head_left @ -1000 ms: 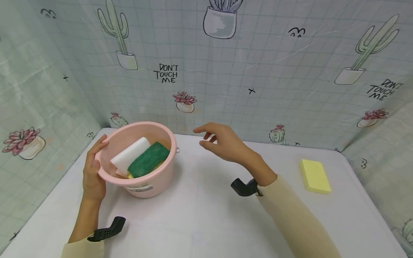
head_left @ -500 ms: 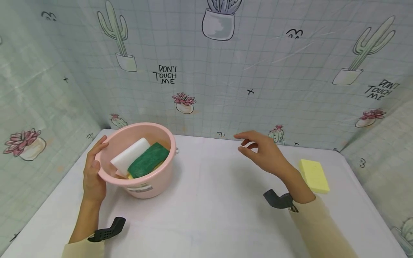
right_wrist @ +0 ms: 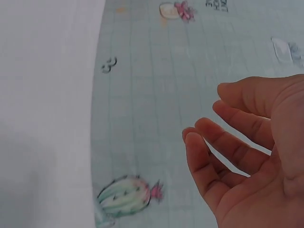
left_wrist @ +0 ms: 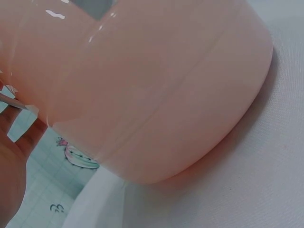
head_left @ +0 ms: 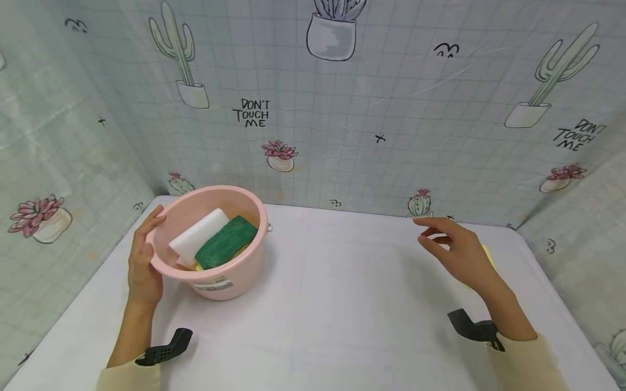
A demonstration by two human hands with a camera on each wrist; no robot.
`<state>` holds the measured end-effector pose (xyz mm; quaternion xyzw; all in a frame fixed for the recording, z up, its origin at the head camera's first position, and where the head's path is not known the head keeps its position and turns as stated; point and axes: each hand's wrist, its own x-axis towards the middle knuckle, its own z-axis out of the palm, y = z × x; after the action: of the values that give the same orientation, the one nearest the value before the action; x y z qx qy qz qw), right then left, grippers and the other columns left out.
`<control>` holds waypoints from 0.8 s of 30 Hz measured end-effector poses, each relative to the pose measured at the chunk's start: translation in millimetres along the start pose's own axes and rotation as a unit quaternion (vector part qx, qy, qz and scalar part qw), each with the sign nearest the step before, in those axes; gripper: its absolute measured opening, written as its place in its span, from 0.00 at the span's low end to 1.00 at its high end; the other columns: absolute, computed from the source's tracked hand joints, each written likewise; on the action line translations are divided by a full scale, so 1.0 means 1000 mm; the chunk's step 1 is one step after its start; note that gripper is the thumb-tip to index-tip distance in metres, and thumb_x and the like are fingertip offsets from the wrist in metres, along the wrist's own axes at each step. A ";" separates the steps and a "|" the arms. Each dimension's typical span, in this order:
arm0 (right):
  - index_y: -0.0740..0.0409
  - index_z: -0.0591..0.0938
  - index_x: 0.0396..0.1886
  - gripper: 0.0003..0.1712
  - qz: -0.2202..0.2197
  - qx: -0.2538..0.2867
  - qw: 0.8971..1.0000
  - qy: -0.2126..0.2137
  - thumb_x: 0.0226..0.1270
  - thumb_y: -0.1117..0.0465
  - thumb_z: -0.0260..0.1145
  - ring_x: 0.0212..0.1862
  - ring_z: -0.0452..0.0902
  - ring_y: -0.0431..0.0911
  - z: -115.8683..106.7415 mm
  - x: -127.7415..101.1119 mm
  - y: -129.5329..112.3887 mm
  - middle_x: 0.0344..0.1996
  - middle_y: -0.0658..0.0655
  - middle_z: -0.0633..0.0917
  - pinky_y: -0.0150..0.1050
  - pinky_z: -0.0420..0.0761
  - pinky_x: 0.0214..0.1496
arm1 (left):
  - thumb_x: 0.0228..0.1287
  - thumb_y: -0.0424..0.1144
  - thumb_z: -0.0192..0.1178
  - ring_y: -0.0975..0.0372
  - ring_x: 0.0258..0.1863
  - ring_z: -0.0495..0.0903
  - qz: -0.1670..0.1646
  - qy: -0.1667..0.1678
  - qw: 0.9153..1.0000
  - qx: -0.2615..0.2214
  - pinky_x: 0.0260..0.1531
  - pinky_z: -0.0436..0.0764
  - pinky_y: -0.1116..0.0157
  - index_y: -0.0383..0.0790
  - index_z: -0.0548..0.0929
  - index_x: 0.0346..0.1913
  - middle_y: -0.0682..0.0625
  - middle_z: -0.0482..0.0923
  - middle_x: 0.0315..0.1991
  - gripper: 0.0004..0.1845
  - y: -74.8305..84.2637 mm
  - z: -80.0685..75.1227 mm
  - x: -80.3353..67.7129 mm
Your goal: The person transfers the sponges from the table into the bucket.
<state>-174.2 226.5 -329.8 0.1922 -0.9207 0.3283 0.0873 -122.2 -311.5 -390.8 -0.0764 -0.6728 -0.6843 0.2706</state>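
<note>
My left hand grips the rim of a pink bucket at its left side. In the left wrist view the bucket's wall fills most of the picture, with some fingers up by the rim. Inside the bucket lie a white roll and a green pad, with bits of yellow and pink beneath. Over the table's right part hangs my right hand, fingers loosely bent and holding nothing. It hides most of a yellow sponge-like block. The right wrist view shows bare fingers apart from the thumb.
A white-covered table stretches between the hands. Behind it hangs a grid-patterned curtain printed with cacti, and the same cloth closes off the left and right sides. A small metal handle joint sticks out at the bucket's right rim.
My right hand has moved right, from beside the bucket to in front of the yellow block, which it now mostly covers. The left hand and bucket stay put.
</note>
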 end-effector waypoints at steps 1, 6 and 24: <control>0.51 0.78 0.60 0.21 0.011 0.000 1.000 0.005 0.68 0.57 0.64 0.42 0.78 0.41 -0.002 -0.005 0.005 0.48 0.52 0.81 0.20 0.73 0.44 | 0.66 0.49 0.49 0.53 0.69 0.55 -0.001 0.001 1.000 -0.001 0.52 0.72 0.75 0.37 0.69 0.65 0.47 0.55 0.72 0.28 0.000 0.000 0.000; 0.54 0.76 0.62 0.22 0.063 -0.022 0.997 0.029 0.70 0.54 0.61 0.45 0.74 0.40 -0.014 -0.024 0.028 0.50 0.57 0.81 0.14 0.67 0.43 | 0.66 0.48 0.49 0.53 0.69 0.55 0.004 0.003 1.000 -0.008 0.52 0.72 0.75 0.37 0.69 0.65 0.47 0.55 0.72 0.28 0.000 -0.001 0.001; 0.57 0.69 0.68 0.27 0.279 -0.054 0.953 0.107 0.74 0.54 0.52 0.57 0.69 0.62 -0.017 -0.077 0.136 0.65 0.66 0.69 0.41 0.78 0.47 | 0.67 0.48 0.48 0.53 0.69 0.54 0.015 -0.007 1.000 -0.010 0.54 0.71 0.74 0.36 0.69 0.65 0.46 0.55 0.72 0.28 -0.003 -0.002 0.000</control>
<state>-159.6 356.4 -416.5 -0.1137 -0.9391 0.3083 0.1001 -123.1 -313.1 -393.9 -0.0937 -0.6668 -0.6861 0.2755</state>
